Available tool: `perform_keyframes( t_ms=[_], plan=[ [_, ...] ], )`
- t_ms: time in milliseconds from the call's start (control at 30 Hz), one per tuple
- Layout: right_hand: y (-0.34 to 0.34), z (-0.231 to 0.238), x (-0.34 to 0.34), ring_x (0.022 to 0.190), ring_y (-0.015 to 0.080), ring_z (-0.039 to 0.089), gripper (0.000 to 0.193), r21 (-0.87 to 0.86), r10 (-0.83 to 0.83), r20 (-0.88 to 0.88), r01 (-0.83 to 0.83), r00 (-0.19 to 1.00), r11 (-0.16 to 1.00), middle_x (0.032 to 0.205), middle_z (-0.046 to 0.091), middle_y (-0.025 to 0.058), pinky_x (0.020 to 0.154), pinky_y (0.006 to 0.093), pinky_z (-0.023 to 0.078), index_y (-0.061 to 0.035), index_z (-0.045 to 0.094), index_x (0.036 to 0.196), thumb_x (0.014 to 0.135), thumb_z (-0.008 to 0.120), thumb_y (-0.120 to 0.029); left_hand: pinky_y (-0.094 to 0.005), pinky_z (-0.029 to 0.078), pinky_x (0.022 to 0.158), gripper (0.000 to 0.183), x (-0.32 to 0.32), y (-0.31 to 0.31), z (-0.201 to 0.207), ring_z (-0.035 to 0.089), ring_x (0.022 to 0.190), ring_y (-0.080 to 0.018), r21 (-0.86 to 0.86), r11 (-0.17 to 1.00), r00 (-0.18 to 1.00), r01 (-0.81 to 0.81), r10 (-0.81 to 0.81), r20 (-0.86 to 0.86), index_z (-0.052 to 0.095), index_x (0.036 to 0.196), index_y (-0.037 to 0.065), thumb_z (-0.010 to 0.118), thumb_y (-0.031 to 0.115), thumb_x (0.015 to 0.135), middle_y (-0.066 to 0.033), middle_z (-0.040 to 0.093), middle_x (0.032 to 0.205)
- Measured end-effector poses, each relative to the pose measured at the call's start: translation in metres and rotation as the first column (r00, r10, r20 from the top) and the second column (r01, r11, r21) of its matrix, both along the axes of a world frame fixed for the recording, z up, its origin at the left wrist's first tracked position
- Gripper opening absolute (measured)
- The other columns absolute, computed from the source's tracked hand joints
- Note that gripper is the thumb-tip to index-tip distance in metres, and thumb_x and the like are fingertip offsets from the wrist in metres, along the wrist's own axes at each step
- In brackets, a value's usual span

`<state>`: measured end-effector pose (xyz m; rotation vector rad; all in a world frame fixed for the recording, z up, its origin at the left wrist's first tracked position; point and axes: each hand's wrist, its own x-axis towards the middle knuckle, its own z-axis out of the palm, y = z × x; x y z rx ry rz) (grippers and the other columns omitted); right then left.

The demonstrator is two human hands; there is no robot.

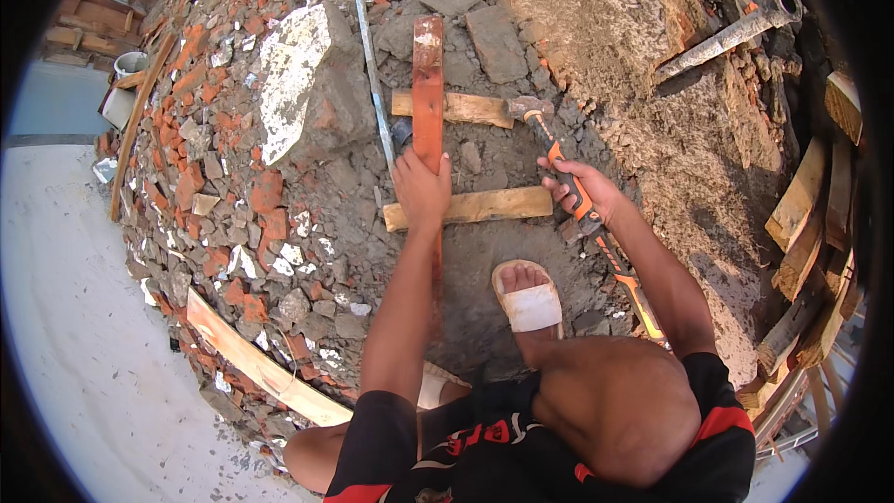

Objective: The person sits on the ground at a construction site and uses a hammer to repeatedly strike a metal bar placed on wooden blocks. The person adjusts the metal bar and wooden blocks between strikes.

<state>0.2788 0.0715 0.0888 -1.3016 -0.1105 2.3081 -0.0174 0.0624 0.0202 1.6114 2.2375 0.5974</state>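
My left hand is closed round a long reddish-brown wooden batten, which points away from me. The batten lies across two short pale wood pieces, a farther one and a nearer one. In my right hand is a claw hammer with an orange and black handle. Its metal head is up beside the right end of the farther wood piece; I cannot tell whether they touch. Under my right forearm shows another orange and black handle, its kind unclear.
Broken brick and mortar rubble covers the ground to the left. A bent metal bar and a white-faced chunk lie beyond my left hand. A pipe juts out at far right, above stacked timber. My sandalled foot is close by.
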Motion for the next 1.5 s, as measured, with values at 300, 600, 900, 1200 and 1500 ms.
perform_keyframes(
  t_ms=[300, 600, 900, 1200, 1500],
  plan=[
    [-0.018, 0.010, -0.021, 0.049, 0.0071, 0.040, 0.033, 0.187, 0.134, 0.416, -0.229, 0.899, 0.955, 0.069, 0.046, -0.0033, 0.045, 0.0266, 0.040, -0.0082, 0.046, 0.110, 0.105, 0.056, -0.040, -0.0506, 0.046, 0.093, 0.060, 0.005, 0.004, 0.000, 0.056, 0.109, -0.0407, 0.019, 1.000, 1.000, -0.025, 0.024, 0.019, 0.050, 0.130, -0.004, 0.069, 0.038, 0.091, -0.0210, 0.057, 0.114],
    [-0.002, 0.019, -0.023, 0.047, 0.0102, 0.047, 0.035, 0.374, 0.155, 0.594, -0.442, 0.789, 0.815, 0.069, 0.050, 0.0015, 0.044, 0.0290, 0.043, -0.0043, 0.048, 0.109, 0.105, 0.056, -0.038, -0.0495, 0.047, 0.091, 0.058, 0.009, 0.026, 0.003, 0.057, 0.108, -0.0399, 0.025, 0.999, 0.999, -0.019, 0.020, -0.037, 0.052, 0.126, -0.002, 0.071, 0.037, 0.089, -0.0196, 0.057, 0.111],
    [0.073, 0.083, -0.048, 0.063, 0.0264, 0.066, 0.045, 0.395, -0.187, 0.918, -0.856, 0.350, 0.334, 0.072, 0.064, 0.0147, 0.061, 0.0411, 0.049, -0.0010, 0.054, 0.130, 0.103, 0.058, -0.036, -0.0470, 0.050, 0.087, 0.059, 0.014, 0.030, 0.005, 0.058, 0.103, -0.0362, 0.043, 0.997, 0.995, -0.063, 0.066, -0.073, 0.053, 0.125, 0.001, 0.074, 0.038, 0.084, -0.0154, 0.057, 0.114],
    [0.136, 0.115, -0.118, 0.079, 0.0474, 0.067, 0.050, 0.136, -0.193, 0.977, -0.967, 0.094, 0.216, 0.082, 0.069, 0.0243, 0.071, 0.0515, 0.050, 0.0022, 0.058, 0.120, 0.106, 0.049, -0.045, -0.0444, 0.050, 0.087, 0.061, 0.016, 0.030, 0.004, 0.058, 0.105, -0.0315, 0.002, 0.997, 0.994, -0.075, 0.075, -0.079, 0.053, 0.126, 0.002, 0.075, 0.041, 0.084, -0.0117, 0.055, 0.114],
    [0.152, 0.174, -0.122, 0.066, 0.0218, 0.063, 0.054, 0.189, -0.333, 0.937, -0.955, 0.106, 0.227, 0.068, 0.059, 0.0090, 0.061, 0.0412, 0.050, 0.0022, 0.060, 0.109, 0.107, 0.045, -0.049, -0.0430, 0.049, 0.087, 0.064, 0.013, 0.026, -0.004, 0.057, 0.104, -0.0303, -0.009, 0.995, 0.989, -0.102, 0.100, -0.106, 0.053, 0.128, 0.003, 0.076, 0.043, 0.084, -0.0106, 0.054, 0.115]
  ],
)
